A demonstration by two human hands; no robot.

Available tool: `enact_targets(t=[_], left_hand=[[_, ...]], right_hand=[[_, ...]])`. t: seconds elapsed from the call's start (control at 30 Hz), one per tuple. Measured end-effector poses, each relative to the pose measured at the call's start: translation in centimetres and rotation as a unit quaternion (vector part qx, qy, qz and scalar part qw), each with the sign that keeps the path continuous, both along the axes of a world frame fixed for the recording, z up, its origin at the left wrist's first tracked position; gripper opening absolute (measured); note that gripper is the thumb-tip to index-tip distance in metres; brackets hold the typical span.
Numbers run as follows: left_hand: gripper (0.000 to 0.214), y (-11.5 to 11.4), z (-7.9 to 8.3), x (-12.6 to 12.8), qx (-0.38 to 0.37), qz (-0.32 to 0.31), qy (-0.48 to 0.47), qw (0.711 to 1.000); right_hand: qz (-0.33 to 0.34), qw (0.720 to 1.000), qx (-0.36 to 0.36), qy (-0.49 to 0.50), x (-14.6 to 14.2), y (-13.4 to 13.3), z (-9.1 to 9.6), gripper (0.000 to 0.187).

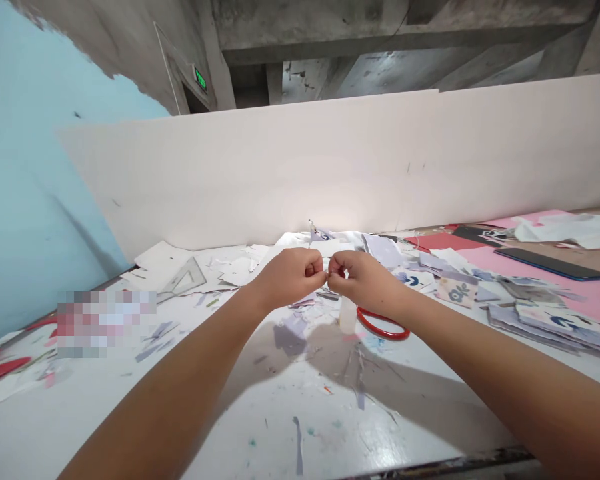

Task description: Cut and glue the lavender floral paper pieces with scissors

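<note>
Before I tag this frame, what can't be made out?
All in the head view:
- Anything pinched at the fingertips: hidden by the curled fingers of the left hand and right hand.
- Red loop, upper part: hidden behind the right hand and wrist.
- Pixelated patch: blocks mask what's there.
- Green sign: markings too small.
- Left arm, upper part: cut off by the bottom edge.

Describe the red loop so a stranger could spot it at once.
Over the white table, find the right hand at mid-picture. Just below it in view, right of a small whitish bottle, sits the red loop. Its bright, curved outline sets it apart from the bottle and the pale printed card.
</note>
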State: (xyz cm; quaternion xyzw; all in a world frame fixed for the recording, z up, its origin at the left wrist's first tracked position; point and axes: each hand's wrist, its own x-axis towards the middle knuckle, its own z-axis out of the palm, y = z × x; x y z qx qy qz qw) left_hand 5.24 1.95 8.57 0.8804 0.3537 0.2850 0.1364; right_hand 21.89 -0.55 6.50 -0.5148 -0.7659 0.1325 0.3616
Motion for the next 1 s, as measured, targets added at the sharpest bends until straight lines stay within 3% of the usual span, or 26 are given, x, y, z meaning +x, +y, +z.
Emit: enact_targets(t=[0.23, 0.37, 0.47, 0.57, 0.67, 0.77, 0.83, 0.93, 1.0], left_hand=[[0.016, 0.2, 0.1, -0.2, 0.002, -0.001, -0.015, 1.000], [0.017, 0.3, 0.6, -0.6, -0.001, 0.018, -0.051, 0.999], [0.017, 0.5, 0.6, -0.7, -0.002, 0.020, -0.049, 0.999], [0.017, 0.7, 0.2, -0.8, -0.011, 0.014, -0.033, 0.999], [0.018, 0.9, -0.1, -0.7, -0.013, 0.010, -0.021, 1.000], [0.018, 1.1, -0.2, -0.6, -0.018, 0.009, -0.010, 1.000], [0.017, 1.3, -0.3, -0.5, -0.022, 0.014, 0.000, 1.000], [0.017, 1.5, -0.5, -0.3, -0.025, 0.020, 0.012, 0.999], [0.017, 1.5, -0.7, -0.1, -0.029, 0.018, 0.019, 0.999]], right_hand=[[-0.024, 1.000, 0.017, 0.001, 0.2, 0.5, 0.1, 0.008], [-0.072, 0.996, 0.019, 0.051, 1.7, 1.5, 0.7, 0.009], [-0.154, 0.984, 0.046, 0.081, 4.1, 2.2, 2.0, 0.011], [-0.276, 0.954, 0.088, 0.077, 7.7, 2.5, 3.6, 0.018], [-0.347, 0.932, 0.071, 0.080, 12.5, 2.8, 5.0, 0.029], [-0.408, 0.911, 0.022, 0.059, 18.1, 3.6, 5.0, 0.029], [-0.427, 0.904, -0.016, 0.022, 22.2, 4.2, 3.9, 0.025], [-0.461, 0.880, -0.061, -0.102, 27.7, 4.3, 0.8, 0.055], [-0.474, 0.866, -0.063, -0.148, 30.3, 3.7, -1.6, 0.065]])
